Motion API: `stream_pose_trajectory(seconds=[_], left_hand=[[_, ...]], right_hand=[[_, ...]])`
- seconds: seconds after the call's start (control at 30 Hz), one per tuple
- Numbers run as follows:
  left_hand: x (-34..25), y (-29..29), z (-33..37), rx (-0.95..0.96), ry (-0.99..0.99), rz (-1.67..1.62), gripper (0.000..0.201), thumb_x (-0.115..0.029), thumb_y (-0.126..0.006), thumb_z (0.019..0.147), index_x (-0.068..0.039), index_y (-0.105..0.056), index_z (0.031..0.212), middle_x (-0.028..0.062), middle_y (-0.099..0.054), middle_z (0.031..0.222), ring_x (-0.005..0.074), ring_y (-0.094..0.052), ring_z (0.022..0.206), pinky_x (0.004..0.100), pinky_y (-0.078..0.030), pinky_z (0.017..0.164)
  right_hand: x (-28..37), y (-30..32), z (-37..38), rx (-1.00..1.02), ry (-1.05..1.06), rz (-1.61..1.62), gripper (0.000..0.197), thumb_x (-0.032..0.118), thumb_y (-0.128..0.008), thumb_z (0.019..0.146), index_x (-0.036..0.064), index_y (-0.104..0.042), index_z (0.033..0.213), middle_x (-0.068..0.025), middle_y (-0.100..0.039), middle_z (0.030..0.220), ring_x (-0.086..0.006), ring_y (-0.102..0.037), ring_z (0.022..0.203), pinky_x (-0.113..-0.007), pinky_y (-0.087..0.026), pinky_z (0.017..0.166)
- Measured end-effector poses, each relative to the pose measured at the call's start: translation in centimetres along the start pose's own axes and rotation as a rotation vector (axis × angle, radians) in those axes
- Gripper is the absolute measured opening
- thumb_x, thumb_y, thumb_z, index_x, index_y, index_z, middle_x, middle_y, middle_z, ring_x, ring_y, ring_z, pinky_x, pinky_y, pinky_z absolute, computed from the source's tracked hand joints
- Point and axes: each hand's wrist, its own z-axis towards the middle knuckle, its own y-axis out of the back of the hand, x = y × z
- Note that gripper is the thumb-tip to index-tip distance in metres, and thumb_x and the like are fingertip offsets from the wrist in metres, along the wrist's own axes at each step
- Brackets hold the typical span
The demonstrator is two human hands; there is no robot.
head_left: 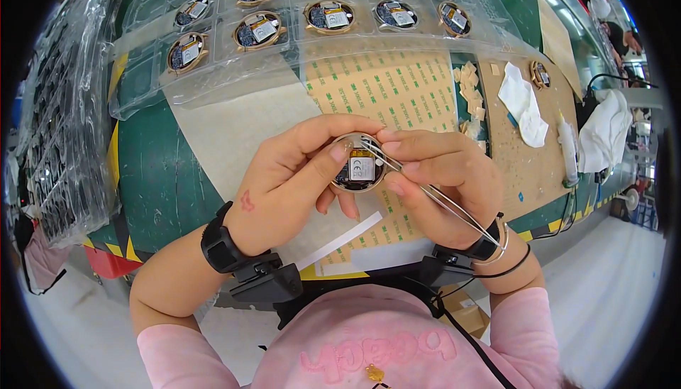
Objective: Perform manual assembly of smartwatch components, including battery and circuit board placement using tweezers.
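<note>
Between my hands, above the papers, is a round watch case [362, 170] with its back off, a silver battery and dark circuitry showing inside. My left hand [298, 176] grips the case by its left rim, thumb lying over the upper edge. In my right hand [443, 172] is a pair of metal tweezers [454, 208], pinched near the tips. Those tips reach into the upper part of the case, beside a small orange strip. Whether they hold anything is too small to tell. The right fingertips also come close to the case's right rim.
Clear plastic trays [284, 41] with several open watch cases stand at the back. Tan printed adhesive sheets [397, 91] and white paper [227, 126] cover the green bench. Rightward, a brown board [518, 169] bears a white cloth [523, 105] and another watch case [540, 74]. Stacked trays [67, 126] rise at left.
</note>
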Motion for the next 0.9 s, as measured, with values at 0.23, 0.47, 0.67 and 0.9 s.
stream_pose_trajectory(seconds=[0.23,0.47,0.67,0.9], left_hand=[[0.03,-0.02,-0.15,-0.007,-0.001,0.007,0.031,-0.019,-0.038,0.099,-0.002,-0.05,0.121,0.005,-0.063,0.095,0.0075,-0.06,0.058,0.0152,-0.038,0.046],[-0.06,-0.18,-0.09,-0.015,-0.003,-0.005,0.029,-0.016,-0.038,0.098,-0.003,-0.051,0.121,0.0043,-0.063,0.097,0.0059,-0.059,0.059,0.0151,-0.038,0.047],[-0.1,-0.2,-0.06,-0.017,0.0,-0.034,0.028,-0.011,-0.039,0.097,-0.004,-0.053,0.12,0.0017,-0.063,0.094,0.0031,-0.058,0.061,0.015,-0.038,0.05],[0.14,-0.15,0.01,-0.008,-0.024,0.023,0.031,-0.017,-0.039,0.098,-0.001,-0.05,0.122,0.0068,-0.063,0.102,0.008,-0.06,0.058,0.0143,-0.039,0.046]], right_hand=[[0.2,-0.15,0.22,-0.007,0.004,-0.008,0.026,-0.01,-0.066,0.075,0.0016,-0.051,0.091,-0.0174,-0.06,0.098,-0.0315,-0.064,0.097,-0.038,-0.053,0.083],[0.06,-0.21,0.06,-0.023,0.007,-0.024,0.025,-0.01,-0.067,0.075,0.0014,-0.051,0.09,-0.0174,-0.061,0.097,-0.0314,-0.064,0.097,-0.038,-0.054,0.082],[0.2,-0.21,0.03,-0.028,-0.023,-0.023,0.024,-0.009,-0.067,0.075,0.0012,-0.051,0.089,-0.0179,-0.061,0.098,-0.031,-0.064,0.096,-0.038,-0.054,0.081],[-0.21,-0.15,-0.16,-0.018,0.008,0.003,0.024,-0.008,-0.068,0.075,0.0004,-0.052,0.09,-0.0175,-0.061,0.098,-0.0301,-0.064,0.096,-0.038,-0.053,0.084]])
